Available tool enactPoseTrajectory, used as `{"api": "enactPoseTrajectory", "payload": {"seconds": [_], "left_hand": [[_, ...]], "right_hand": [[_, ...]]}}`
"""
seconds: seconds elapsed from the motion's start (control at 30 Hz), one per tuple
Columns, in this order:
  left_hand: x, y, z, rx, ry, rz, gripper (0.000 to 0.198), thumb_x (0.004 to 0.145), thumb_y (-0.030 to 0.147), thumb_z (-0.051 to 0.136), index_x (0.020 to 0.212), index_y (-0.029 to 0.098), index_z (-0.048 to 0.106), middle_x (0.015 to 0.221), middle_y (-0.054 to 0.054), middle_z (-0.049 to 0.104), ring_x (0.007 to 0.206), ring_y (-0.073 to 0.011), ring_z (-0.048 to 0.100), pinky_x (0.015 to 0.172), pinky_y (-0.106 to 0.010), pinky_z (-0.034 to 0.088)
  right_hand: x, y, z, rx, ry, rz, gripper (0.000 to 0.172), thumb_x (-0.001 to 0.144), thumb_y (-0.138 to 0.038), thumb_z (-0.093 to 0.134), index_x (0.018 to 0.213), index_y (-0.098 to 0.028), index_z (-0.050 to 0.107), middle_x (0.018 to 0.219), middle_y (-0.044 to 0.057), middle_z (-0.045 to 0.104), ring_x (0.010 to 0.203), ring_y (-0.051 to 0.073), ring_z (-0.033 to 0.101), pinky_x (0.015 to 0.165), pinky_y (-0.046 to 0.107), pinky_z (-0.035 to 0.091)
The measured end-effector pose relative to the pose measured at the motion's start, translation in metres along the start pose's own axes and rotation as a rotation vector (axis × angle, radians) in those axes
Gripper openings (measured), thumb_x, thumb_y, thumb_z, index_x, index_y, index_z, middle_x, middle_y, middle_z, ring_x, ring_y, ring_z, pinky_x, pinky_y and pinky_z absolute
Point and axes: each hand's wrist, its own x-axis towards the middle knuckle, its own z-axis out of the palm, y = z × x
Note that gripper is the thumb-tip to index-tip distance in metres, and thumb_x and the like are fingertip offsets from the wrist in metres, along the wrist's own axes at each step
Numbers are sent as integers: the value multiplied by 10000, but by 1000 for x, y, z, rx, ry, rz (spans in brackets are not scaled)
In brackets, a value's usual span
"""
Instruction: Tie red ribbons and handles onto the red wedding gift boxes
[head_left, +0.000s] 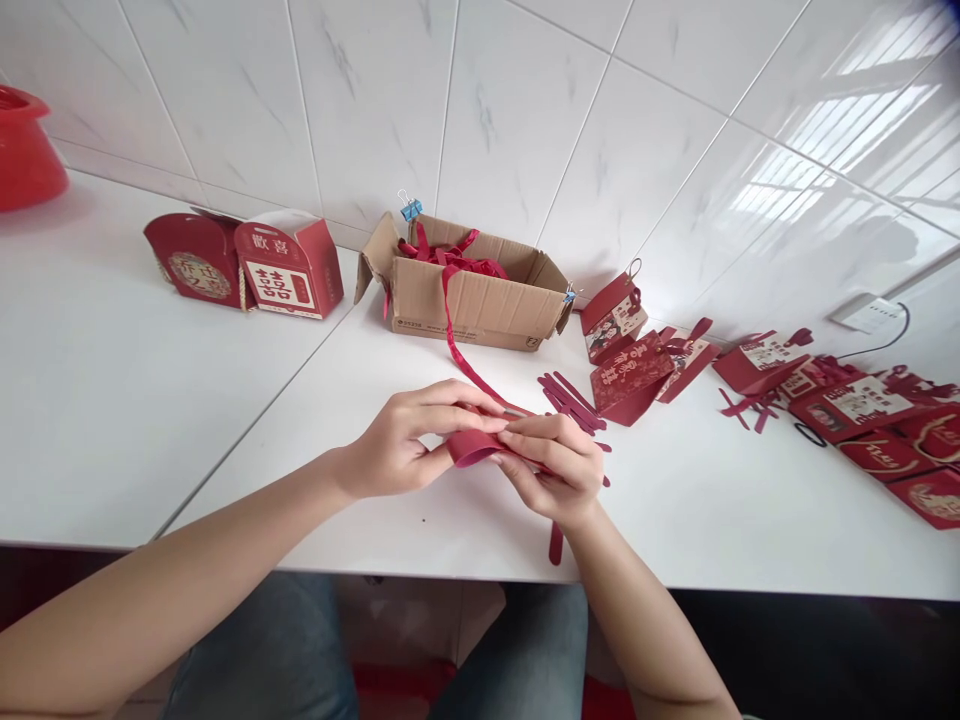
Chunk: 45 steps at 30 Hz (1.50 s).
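A wide red strip (472, 449), curled into a loop, is between my two hands above the white table. My left hand (401, 440) is closed on the loop's left side, with its thumb below and fingers over the top. My right hand (555, 465) pinches the strip's right part, and its fingers hide much of it. A narrow red ribbon (459, 355) runs from a cardboard box down to behind my fingers; its end is hidden. Several dark red strips (571, 403) lie just beyond my right hand. Another strip end (556, 543) shows below my right wrist.
The cardboard box (480, 300), full of red ribbon (450, 255), stands against the tiled wall. Two red gift boxes (289, 270) are at the left, near a red plastic container (30, 150). Several red boxes with bows (862, 400) sit at the right. The table's front edge is close.
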Motion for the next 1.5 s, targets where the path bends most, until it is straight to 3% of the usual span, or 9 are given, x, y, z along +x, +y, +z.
{"api": "enactPoseTrajectory", "payload": {"seconds": [0.3,0.57,0.73,0.87,1.0,1.13,1.23,1.33,1.5], "left_hand": [[0,1,1,7,32,52,322,838,66,596,1112,219,667,1042,-98,710,988,-204,675,829,-319,588],[-1,2,2,73,57,32,186,785,42,631,923,157,675,923,-85,671,864,-167,661,758,-280,574],[0,5,2,94,58,-5,88,805,103,639,847,173,673,918,-66,598,864,-168,631,775,-309,563],[1,6,2,148,90,-8,66,824,150,627,827,195,676,909,-52,525,904,-180,609,752,-307,562],[-1,0,5,198,156,-48,184,810,161,643,975,243,651,941,-36,538,904,-175,605,784,-313,559],[-5,-17,12,72,315,-169,638,715,211,745,1271,296,443,1188,-67,485,1055,-212,553,887,-385,531],[-10,-31,17,106,360,-127,779,698,243,754,1342,313,322,1331,-93,383,1244,-285,409,943,-447,473],[-16,-41,24,182,351,-113,759,738,244,711,1351,317,268,1400,-108,289,1268,-327,351,930,-488,440],[-31,-50,40,238,201,-118,669,808,233,631,1336,304,225,1379,-130,264,1263,-355,334,919,-515,436]], "right_hand": [[-1,-5,2,84,46,104,427,746,-52,714,1105,-280,677,803,12,648,751,168,706,678,298,645],[-2,-7,5,182,40,154,455,711,5,718,1065,-279,684,765,-9,578,802,198,719,693,322,642],[-1,-5,8,255,31,132,346,739,-16,684,984,-262,694,706,-26,496,761,179,701,625,299,627],[1,-2,8,228,26,117,213,762,-72,685,904,-230,684,722,-11,544,734,157,682,630,285,612],[6,2,5,150,4,202,122,771,-184,721,865,-216,651,802,28,662,743,151,672,681,298,589],[7,7,6,117,0,308,127,797,-286,697,812,-206,600,783,36,683,759,155,671,706,306,572],[8,15,7,118,86,401,187,803,-347,676,750,-201,571,757,29,656,718,143,646,685,299,550],[12,28,-1,123,199,510,249,764,-373,700,682,-193,548,728,5,607,682,126,609,667,284,521],[20,56,-50,-42,595,760,283,715,-426,717,760,-189,568,781,-4,613,750,135,610,714,292,513]]}}
